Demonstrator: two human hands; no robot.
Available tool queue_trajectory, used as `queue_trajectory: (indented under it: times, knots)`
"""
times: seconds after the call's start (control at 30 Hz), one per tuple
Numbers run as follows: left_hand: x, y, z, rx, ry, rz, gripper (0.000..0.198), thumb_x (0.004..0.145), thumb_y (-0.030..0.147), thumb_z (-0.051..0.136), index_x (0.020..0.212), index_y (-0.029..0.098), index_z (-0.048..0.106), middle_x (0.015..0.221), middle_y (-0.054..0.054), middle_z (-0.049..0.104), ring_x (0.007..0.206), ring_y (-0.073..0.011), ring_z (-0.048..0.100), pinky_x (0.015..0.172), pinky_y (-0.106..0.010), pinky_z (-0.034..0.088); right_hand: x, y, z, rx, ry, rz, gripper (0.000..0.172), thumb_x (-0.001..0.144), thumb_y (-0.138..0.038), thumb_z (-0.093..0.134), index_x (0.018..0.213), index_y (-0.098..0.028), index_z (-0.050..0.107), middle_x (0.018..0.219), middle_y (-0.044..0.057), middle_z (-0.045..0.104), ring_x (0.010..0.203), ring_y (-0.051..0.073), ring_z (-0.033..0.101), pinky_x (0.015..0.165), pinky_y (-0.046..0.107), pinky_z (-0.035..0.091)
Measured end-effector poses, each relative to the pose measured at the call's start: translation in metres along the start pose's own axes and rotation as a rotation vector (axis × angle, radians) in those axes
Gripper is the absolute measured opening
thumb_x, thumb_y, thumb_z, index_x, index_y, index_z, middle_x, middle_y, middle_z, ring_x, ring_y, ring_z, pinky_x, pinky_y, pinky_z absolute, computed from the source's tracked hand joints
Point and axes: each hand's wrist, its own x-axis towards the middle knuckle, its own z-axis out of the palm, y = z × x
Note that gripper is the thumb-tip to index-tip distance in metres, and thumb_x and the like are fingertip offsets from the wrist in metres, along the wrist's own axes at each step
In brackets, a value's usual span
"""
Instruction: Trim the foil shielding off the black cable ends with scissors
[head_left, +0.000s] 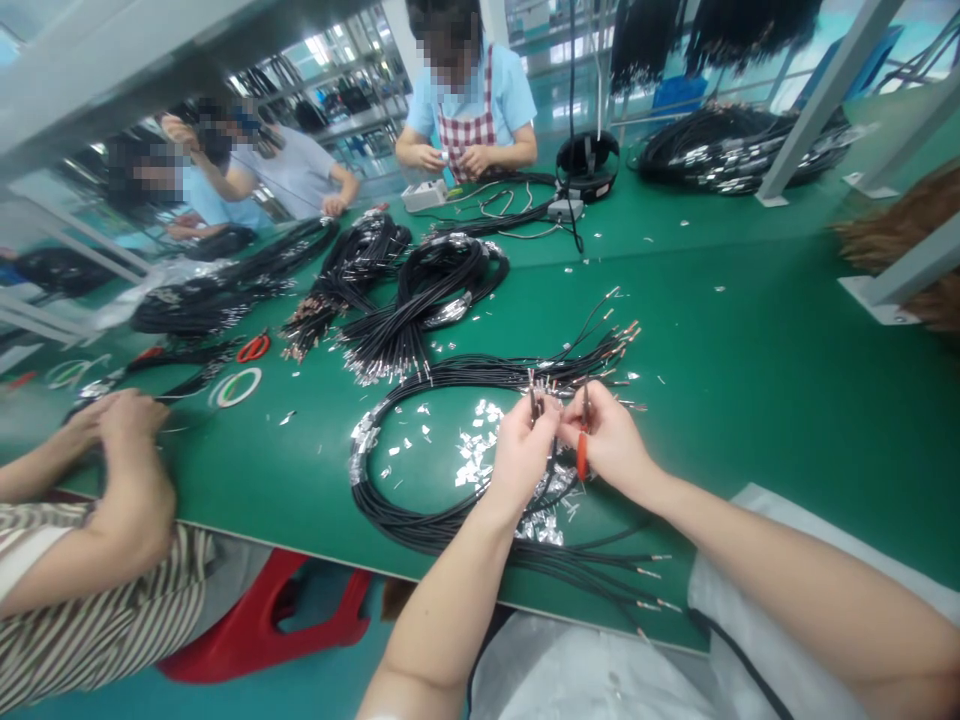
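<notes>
From my remote seat, my left hand (523, 450) is pinched closed on a thin black cable (535, 405) just behind its metal tip, and my right hand (609, 438) is clenched around a small orange-handled tool (581, 455) whose working end hides behind the fingers, so I cannot name it exactly. Both hands work over a loose coil of black cables (420, 375) on the green bench mat (757, 470), with more metal-tipped ends (619, 340) fanning toward two o'clock and silver foil scraps (474, 455) close by at nine o'clock. Working this near the tip, I judge short, steady pinches best, with my fingers clear of neighbouring ends and the coil left undisturbed underneath
</notes>
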Motion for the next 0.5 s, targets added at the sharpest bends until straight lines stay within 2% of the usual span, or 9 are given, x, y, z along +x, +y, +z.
queue_trajectory:
  times: [0.13,0.2,0.27,0.37,0.5]
  knots:
    - [0.003,-0.002,-0.003,-0.055,-0.063,-0.006,0.012,0.077,0.025,0.057,0.071,0.015,0.057,0.072,-0.001,0.056,0.069,-0.0114,0.05,0.064,-0.022,0.04,0.005,-0.004,-0.008,-0.005,-0.021,0.029,0.029,0.066,-0.03,0.072,0.072,-0.02,0.045,0.066,-0.004,0.051,0.059,0.012,0.049,0.056,0.025,0.042]
    - [0.004,0.0,-0.005,-0.168,-0.083,-0.059,0.013,0.077,0.024,0.055,0.068,0.015,0.053,0.068,0.0,0.052,0.062,-0.0092,0.048,0.056,-0.021,0.038,0.008,-0.012,-0.016,-0.044,-0.128,0.048,0.024,0.068,-0.032,0.07,0.071,-0.019,0.051,0.064,-0.003,0.053,0.058,0.011,0.05,0.054,0.024,0.043]
    - [0.006,0.005,-0.008,-0.304,-0.103,-0.12,0.014,0.075,0.024,0.056,0.067,0.015,0.049,0.065,0.001,0.048,0.051,-0.0062,0.041,0.044,-0.019,0.029,0.009,-0.022,-0.024,-0.032,-0.332,0.136,0.02,0.074,-0.036,0.064,0.074,-0.018,0.057,0.059,-0.003,0.055,0.05,0.01,0.051,0.047,0.022,0.043]
    - [0.008,0.015,-0.012,-0.43,-0.121,-0.158,0.014,0.072,0.022,0.057,0.066,0.014,0.047,0.063,0.002,0.045,0.045,-0.0034,0.035,0.038,-0.018,0.019,0.009,-0.032,-0.032,-0.028,-0.573,0.276,0.027,0.078,-0.041,0.059,0.066,-0.017,0.056,0.046,-0.005,0.052,0.035,0.007,0.046,0.035,0.019,0.038]
    - [0.007,0.022,-0.014,-0.463,-0.134,-0.178,0.014,0.072,0.021,0.056,0.066,0.014,0.046,0.063,0.002,0.045,0.042,-0.0016,0.032,0.037,-0.017,0.017,0.009,-0.034,-0.032,-0.04,-0.642,0.344,0.037,0.076,-0.042,0.061,0.052,-0.016,0.049,0.04,-0.005,0.05,0.03,0.006,0.044,0.029,0.016,0.035]
